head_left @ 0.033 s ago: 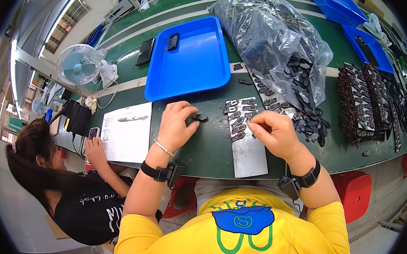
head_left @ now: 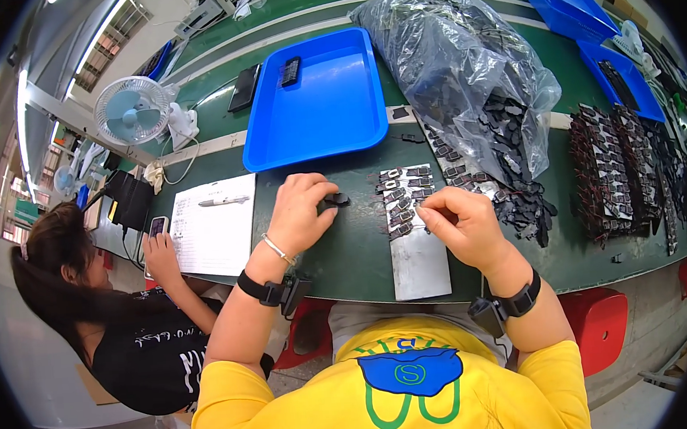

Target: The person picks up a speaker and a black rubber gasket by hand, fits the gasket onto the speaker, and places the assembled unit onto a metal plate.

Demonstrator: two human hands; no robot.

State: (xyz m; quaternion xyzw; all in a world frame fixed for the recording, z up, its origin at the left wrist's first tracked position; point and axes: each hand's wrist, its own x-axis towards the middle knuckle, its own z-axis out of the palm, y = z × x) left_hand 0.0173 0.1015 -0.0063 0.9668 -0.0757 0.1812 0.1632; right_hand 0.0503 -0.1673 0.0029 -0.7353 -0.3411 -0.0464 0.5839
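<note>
Mostly undone by the look of it: the clear plastic bag (head_left: 460, 55) at 1 o'clock on the green workbench (head_left: 346, 254) is bulging with small black parts, and a loose heap (head_left: 517, 194) spills from its mouth toward 3 o'clock. Finished-looking stacks of parts (head_left: 619, 171) sit in rows at 3 o'clock, so some batches seem done. The blue tray (head_left: 318, 128) at 12 o'clock holds just one small dark block (head_left: 290, 71), otherwise bare. A grey metal strip (head_left: 416, 245) lies at centre, only its far end loaded with two short columns of small clips (head_left: 402, 198); the near part is unfilled, so I judge this strip barely a third along. Left hand (head_left: 300, 213) is curled narrow, pinching a small black part (head_left: 333, 202) just left of the strip. Right hand (head_left: 459, 222) is closed narrow, fingertips on the clips at the strip's right edge; whether it holds one I cannot tell.
</note>
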